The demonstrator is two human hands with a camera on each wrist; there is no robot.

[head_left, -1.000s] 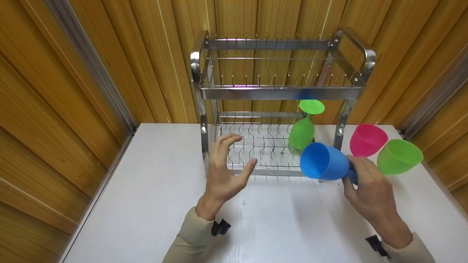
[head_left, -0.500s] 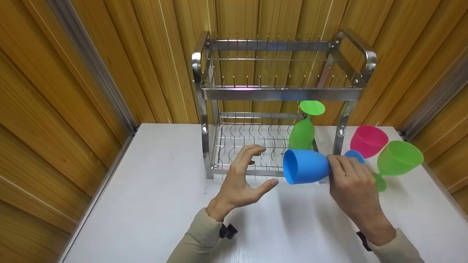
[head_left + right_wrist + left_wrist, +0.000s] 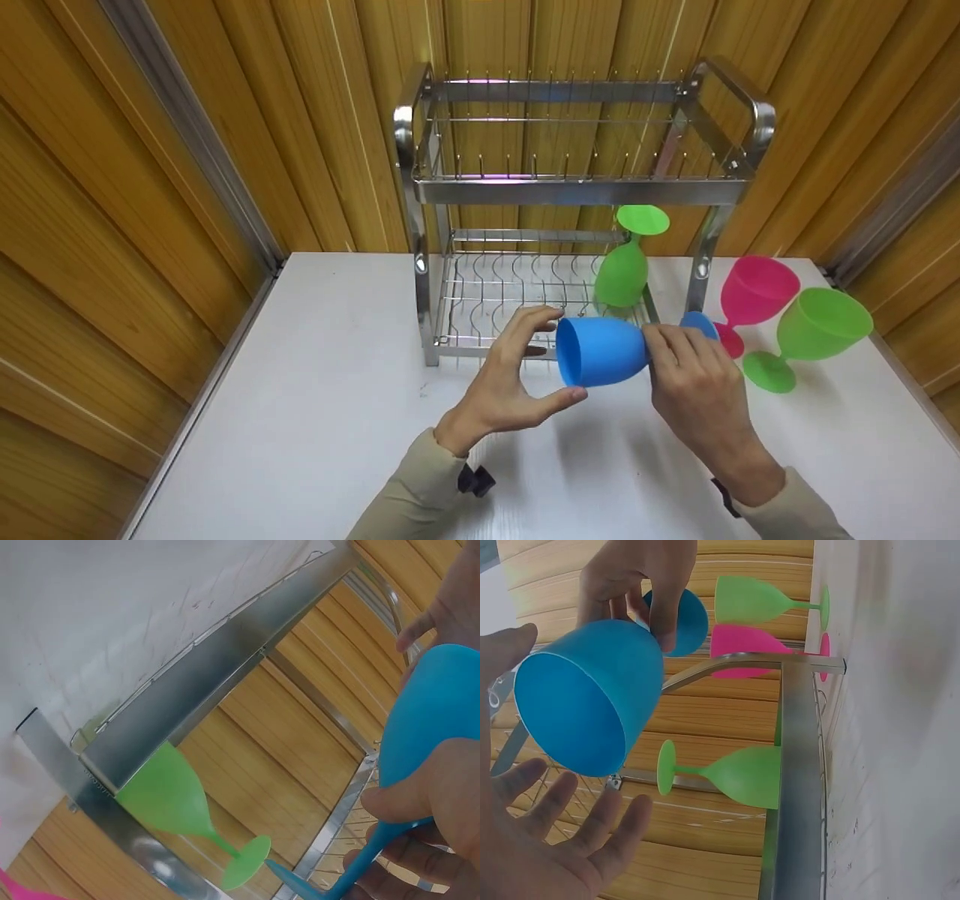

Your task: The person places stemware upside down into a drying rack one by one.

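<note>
A blue plastic goblet [image 3: 609,351] lies sideways in the air in front of the rack, its mouth toward the left. My right hand [image 3: 699,390] grips it by the stem; the blue foot pokes out behind the knuckles. At the mouth, my left hand [image 3: 506,382] holds its thumb and fingers spread apart around the rim. In the left wrist view the left fingers [image 3: 619,840] are separated beneath the goblet, not closed on it. Upside down on the lower tier of the metal dish rack [image 3: 581,193] stands a green goblet [image 3: 621,277], foot up.
Right of the rack, a pink goblet [image 3: 759,291] and another green goblet [image 3: 825,324] stand upright on the white table [image 3: 322,420]. The rack's upper tier carries a row of thin upright prongs. Wood-panelled walls [image 3: 300,150] enclose the back and sides.
My right hand has carried the blue goblet leftward and tipped it level. My left hand has moved right to meet its rim. The rack and other goblets stay put.
</note>
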